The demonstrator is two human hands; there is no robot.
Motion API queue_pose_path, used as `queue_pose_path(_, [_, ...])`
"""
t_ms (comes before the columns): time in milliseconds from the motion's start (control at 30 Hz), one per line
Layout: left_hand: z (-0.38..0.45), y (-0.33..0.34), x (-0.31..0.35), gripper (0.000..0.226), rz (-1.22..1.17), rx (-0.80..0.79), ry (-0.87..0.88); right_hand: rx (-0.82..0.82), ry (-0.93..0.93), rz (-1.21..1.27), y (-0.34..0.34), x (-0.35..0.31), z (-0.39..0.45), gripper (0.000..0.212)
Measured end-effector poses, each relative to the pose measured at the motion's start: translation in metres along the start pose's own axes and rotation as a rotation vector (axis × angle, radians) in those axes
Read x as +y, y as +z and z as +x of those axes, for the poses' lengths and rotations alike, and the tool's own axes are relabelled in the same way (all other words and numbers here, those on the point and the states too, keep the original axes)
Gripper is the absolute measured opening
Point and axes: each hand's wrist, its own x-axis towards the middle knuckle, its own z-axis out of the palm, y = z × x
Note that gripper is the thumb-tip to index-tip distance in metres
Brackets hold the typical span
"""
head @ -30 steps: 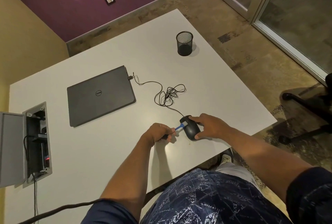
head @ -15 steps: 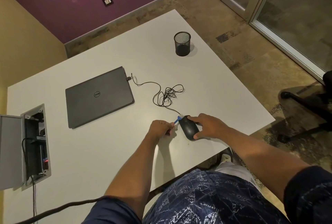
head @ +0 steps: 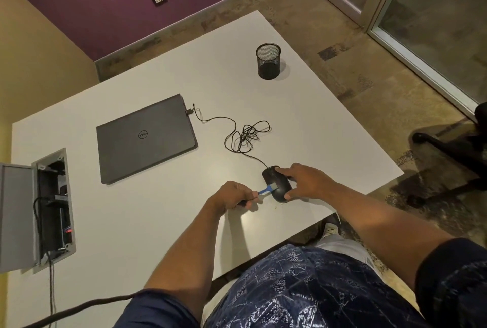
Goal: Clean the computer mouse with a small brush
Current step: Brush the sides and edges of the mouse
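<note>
The left hand (head: 232, 195), clenched on the blue brush (head: 265, 190), now has its bristles lower on the mouse (head: 276, 182) side, which the right hand (head: 303, 181) grasps.

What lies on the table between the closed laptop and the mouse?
In the head view, the mouse's black cable, in a loose tangle, runs from the laptop to the mouse.
</note>
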Motion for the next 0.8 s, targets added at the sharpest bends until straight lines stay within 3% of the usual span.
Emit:
queue_pose_path(267, [-0.004, 0.018, 0.002, 0.008, 0.210, -0.149, 0.084, -0.034, 0.024, 0.064, -0.007, -0.003, 0.004, 0.068])
queue_pose_path(367, [-0.003, 0.021, 0.006, 0.018, 0.289, -0.217, 0.100, -0.031, 0.033, 0.076, -0.008, -0.003, 0.003, 0.068])
queue_pose_path(500, [0.003, 0.020, 0.009, 0.009, 0.175, -0.108, 0.179, -0.025, 0.033, 0.083, -0.007, -0.003, 0.003, 0.069])
queue_pose_path(633, [0.009, 0.023, 0.008, 0.012, 0.326, -0.055, 0.179, -0.025, 0.035, 0.085, -0.007, -0.004, 0.002, 0.068])
queue_pose_path(700, [0.009, 0.024, 0.007, 0.012, 0.445, -0.098, 0.152, -0.026, 0.037, 0.081, -0.007, -0.004, 0.002, 0.068])
queue_pose_path(800, [0.008, 0.021, 0.005, 0.012, 0.299, -0.228, 0.152, -0.027, 0.042, 0.076, -0.008, -0.004, 0.002, 0.068])
